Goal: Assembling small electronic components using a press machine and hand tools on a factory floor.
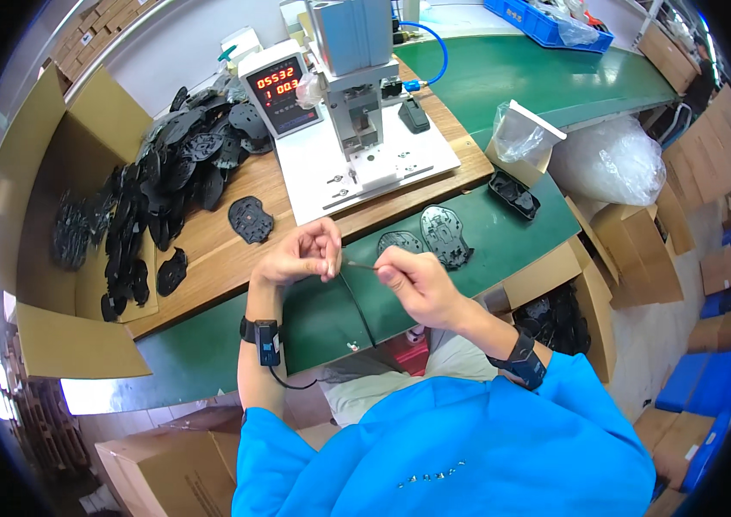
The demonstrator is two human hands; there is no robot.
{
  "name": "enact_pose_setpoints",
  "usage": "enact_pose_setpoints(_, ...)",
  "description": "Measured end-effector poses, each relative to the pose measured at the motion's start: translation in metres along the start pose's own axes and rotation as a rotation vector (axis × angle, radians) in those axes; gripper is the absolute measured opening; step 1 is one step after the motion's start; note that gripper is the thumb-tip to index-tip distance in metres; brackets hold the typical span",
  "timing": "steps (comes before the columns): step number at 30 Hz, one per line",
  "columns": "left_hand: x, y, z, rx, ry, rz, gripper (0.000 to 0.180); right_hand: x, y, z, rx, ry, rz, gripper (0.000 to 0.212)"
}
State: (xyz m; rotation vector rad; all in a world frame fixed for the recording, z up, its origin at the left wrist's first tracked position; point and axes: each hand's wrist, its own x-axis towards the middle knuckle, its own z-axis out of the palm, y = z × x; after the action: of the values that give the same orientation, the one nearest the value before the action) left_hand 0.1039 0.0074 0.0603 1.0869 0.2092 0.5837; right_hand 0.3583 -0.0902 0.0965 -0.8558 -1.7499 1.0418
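Observation:
Both hands are raised over the front edge of the green bench, close together. My right hand [421,286] is closed around a thin dark rod-like piece [360,264], whose end points toward the other hand. My left hand [303,252] pinches with thumb and fingers; what lies in that pinch is too small to name. Two black moulded plastic shells [445,236] lie on the green top just beyond my right hand. Another black shell [251,220] rests on the wooden board beyond my left hand.
A press machine [361,103] on a white base stands ahead, beside a counter box [279,89] with red digits. Black parts [176,155] are heaped at left, spilling from a cardboard box [94,121]. A black tray [513,196] and an open carton of black parts [555,319] are at right.

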Motion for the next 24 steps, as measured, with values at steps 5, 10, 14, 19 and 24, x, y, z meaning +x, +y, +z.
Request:
enact_pose_setpoints(5, 0.011, 0.000, 0.011, -0.093, 0.246, 0.139, 0.014, 0.000, 0.005, -0.006, -0.015, 0.074, 0.144, 0.018)
enact_pose_setpoints(10, 0.005, -0.002, -0.001, -0.030, 0.235, -0.013, 0.011, 0.005, 0.010, -0.002, 0.067, 0.081, 0.157, 0.014)
enact_pose_setpoints(14, 0.021, 0.000, 0.033, 0.275, 0.425, -0.041, 0.015, 0.010, 0.013, -0.002, 0.057, 0.046, 0.184, 0.014)
enact_pose_setpoints(19, 0.032, -0.009, 0.060, 0.563, 0.488, 0.058, 0.014, 0.013, 0.022, 0.001, 0.035, 0.062, 0.146, 0.016)
enact_pose_setpoints(24, 0.035, -0.011, 0.059, 0.545, 0.521, 0.113, 0.012, 0.017, 0.013, -0.012, -0.006, 0.014, 0.144, 0.016)
